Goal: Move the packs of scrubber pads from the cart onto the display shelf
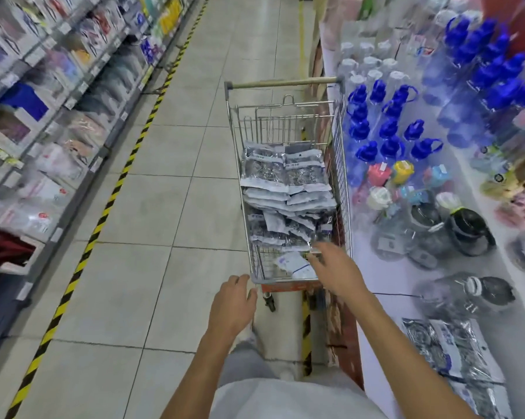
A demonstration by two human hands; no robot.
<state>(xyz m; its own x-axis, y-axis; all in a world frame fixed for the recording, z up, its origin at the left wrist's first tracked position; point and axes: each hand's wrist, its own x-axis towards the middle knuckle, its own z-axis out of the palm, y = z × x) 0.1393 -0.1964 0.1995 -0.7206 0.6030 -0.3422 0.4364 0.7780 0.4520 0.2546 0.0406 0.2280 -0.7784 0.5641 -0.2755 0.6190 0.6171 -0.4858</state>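
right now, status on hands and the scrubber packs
Both hands empty: left hand by cart's near end, right hand reaching in. Scrubber packs mostly in the cart; few on the display shelf. Nothing in the way.

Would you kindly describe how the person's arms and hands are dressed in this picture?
Both forearms are bare to the bottom edge of the picture, with no sleeve in view. The left hand and right hand wear no gloves, and no watch, ring or bracelet shows. A white top shows between the arms.
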